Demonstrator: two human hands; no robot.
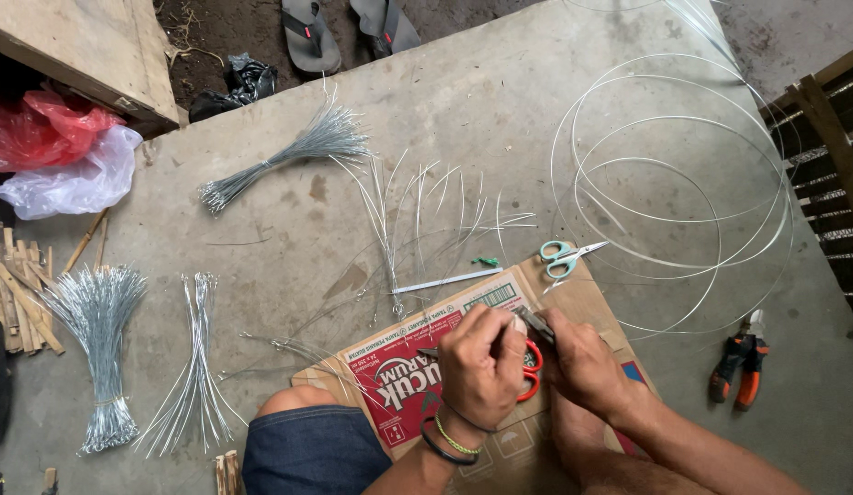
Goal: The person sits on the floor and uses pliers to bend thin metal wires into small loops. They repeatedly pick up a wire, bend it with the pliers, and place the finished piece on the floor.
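Note:
My left hand (481,365) and my right hand (582,365) meet over a flattened cardboard box (582,298) on the concrete floor. The right hand grips red-handled pliers (534,353), whose dark jaws point up toward the left hand's fingertips. The left hand pinches a thin piece of wire at those jaws; the wire itself is too small to make out. Bracelets circle my left wrist. My knee in blue shorts (307,449) shows at the bottom.
Teal scissors (564,257) lie at the cardboard's far corner. Large wire coils (674,183) spread to the right, beside orange-handled pliers (740,357). Bundles of cut wire (97,348) lie to the left and bundles of cut wire (289,156) farther back. Sandals (309,35) sit at the top.

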